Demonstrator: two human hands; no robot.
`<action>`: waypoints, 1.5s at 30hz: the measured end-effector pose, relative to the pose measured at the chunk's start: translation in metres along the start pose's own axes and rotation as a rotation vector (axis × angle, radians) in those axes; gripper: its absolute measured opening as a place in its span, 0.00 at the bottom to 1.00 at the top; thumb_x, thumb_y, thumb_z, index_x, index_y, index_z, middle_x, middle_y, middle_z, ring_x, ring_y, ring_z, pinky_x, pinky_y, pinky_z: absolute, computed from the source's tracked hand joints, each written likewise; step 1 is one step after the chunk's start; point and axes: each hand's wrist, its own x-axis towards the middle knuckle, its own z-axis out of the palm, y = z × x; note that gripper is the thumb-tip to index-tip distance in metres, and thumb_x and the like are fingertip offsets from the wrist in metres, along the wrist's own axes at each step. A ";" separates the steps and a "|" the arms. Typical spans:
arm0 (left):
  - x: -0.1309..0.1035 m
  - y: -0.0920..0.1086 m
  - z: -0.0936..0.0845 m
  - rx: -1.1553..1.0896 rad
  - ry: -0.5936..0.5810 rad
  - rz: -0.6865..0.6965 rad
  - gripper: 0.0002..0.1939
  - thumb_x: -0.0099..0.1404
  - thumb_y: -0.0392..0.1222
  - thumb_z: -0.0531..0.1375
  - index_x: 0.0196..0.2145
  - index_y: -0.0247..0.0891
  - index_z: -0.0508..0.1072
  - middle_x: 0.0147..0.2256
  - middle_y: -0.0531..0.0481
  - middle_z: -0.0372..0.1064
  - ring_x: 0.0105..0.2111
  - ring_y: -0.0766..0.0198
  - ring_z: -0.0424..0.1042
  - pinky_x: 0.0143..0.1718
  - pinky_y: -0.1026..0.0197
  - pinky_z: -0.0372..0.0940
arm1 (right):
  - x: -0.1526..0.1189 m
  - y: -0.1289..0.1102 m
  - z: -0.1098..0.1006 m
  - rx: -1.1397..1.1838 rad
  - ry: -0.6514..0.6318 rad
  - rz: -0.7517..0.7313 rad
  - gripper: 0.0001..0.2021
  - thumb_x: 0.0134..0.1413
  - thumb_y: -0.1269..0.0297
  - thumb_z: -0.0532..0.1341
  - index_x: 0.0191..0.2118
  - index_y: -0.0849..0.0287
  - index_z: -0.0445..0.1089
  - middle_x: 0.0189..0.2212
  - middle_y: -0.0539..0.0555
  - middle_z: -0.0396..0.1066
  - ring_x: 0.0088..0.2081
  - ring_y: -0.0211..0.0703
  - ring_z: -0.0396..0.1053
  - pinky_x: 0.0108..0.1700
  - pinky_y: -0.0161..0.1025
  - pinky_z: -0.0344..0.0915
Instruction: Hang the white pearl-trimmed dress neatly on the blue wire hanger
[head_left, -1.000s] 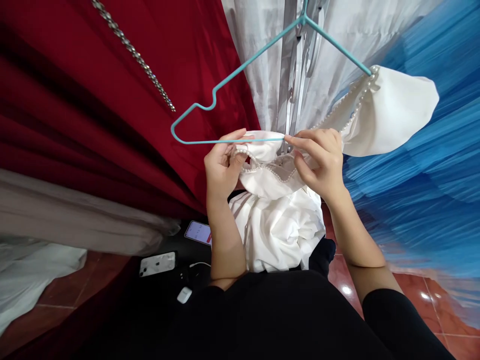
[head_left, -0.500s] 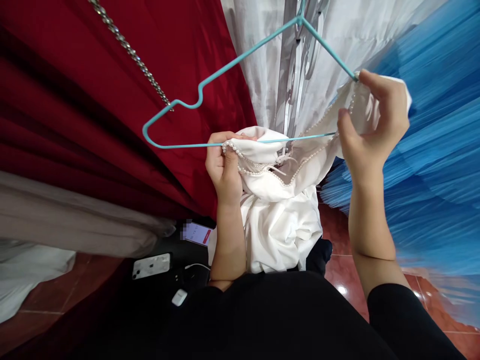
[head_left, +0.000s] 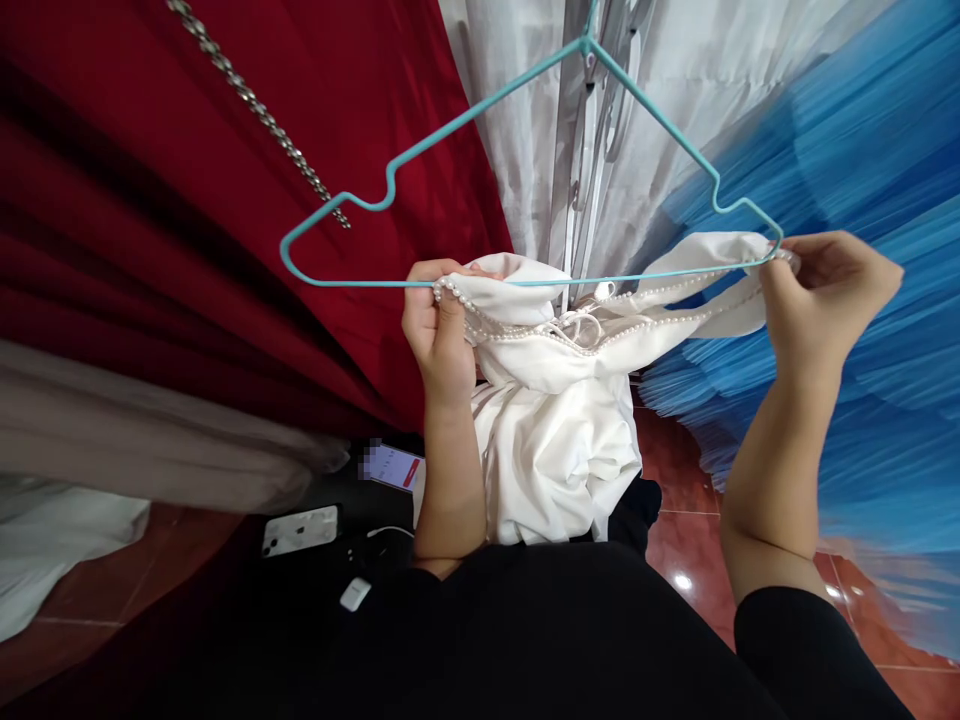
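A light blue hanger (head_left: 480, 105) hangs in front of me. Below its bottom bar is a white dress (head_left: 559, 440) with pearl-beaded edges, bunched at its lower part. My left hand (head_left: 444, 330) grips the dress's beaded edge against the left part of the bar, thumb in front. At the hanger's right end, my right hand (head_left: 821, 300) pinches the other side of the dress, whose white strap passes around that corner. The dress is stretched between both hands, and thin white ties show at its middle.
Red fabric (head_left: 360, 100) with a glittering chain (head_left: 262, 110) is on the left, blue tulle (head_left: 885, 250) on the right, white curtains (head_left: 510, 130) behind. A phone (head_left: 300, 531), a lit screen (head_left: 394, 466) and a small white case (head_left: 355, 594) lie low left.
My right hand has moved right and down, pulling the dress's side out to the hanger's right end, which now shows. My left hand keeps its grip nearly in place.
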 end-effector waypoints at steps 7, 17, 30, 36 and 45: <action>-0.007 -0.003 0.010 -0.025 -0.007 -0.079 0.20 0.74 0.63 0.56 0.43 0.43 0.67 0.39 0.49 0.71 0.44 0.56 0.78 0.54 0.52 0.72 | -0.029 -0.063 0.003 0.151 -0.432 -0.404 0.10 0.53 0.70 0.65 0.39 0.48 0.79 0.33 0.49 0.80 0.33 0.42 0.76 0.36 0.45 0.72; -0.014 0.016 -0.009 0.120 -0.136 -0.046 0.18 0.73 0.60 0.59 0.44 0.43 0.76 0.45 0.46 0.76 0.51 0.53 0.77 0.56 0.51 0.72 | -0.037 -0.081 0.070 0.208 -0.257 -0.224 0.13 0.62 0.67 0.60 0.50 0.48 0.72 0.40 0.50 0.78 0.36 0.41 0.77 0.41 0.45 0.77; 0.028 0.032 -0.096 0.325 0.335 0.042 0.13 0.62 0.27 0.61 0.42 0.32 0.82 0.37 0.51 0.81 0.38 0.63 0.77 0.42 0.61 0.72 | -0.039 -0.084 0.065 0.204 -0.163 -0.244 0.06 0.59 0.66 0.62 0.41 0.50 0.74 0.33 0.48 0.76 0.29 0.40 0.74 0.30 0.42 0.69; 0.077 0.069 -0.057 0.320 0.220 0.306 0.15 0.57 0.23 0.57 0.39 0.27 0.79 0.34 0.54 0.76 0.26 0.76 0.66 0.29 0.70 0.58 | -0.042 -0.085 0.064 0.247 -0.146 -0.279 0.07 0.57 0.70 0.62 0.39 0.50 0.74 0.32 0.47 0.76 0.29 0.38 0.73 0.30 0.41 0.68; 0.121 0.058 -0.011 0.436 -0.150 -0.066 0.18 0.61 0.18 0.57 0.47 0.26 0.73 0.30 0.60 0.70 0.25 0.75 0.70 0.28 0.71 0.63 | -0.043 -0.082 0.063 0.131 -0.136 -0.315 0.05 0.57 0.68 0.62 0.37 0.51 0.74 0.31 0.49 0.77 0.30 0.42 0.73 0.35 0.45 0.72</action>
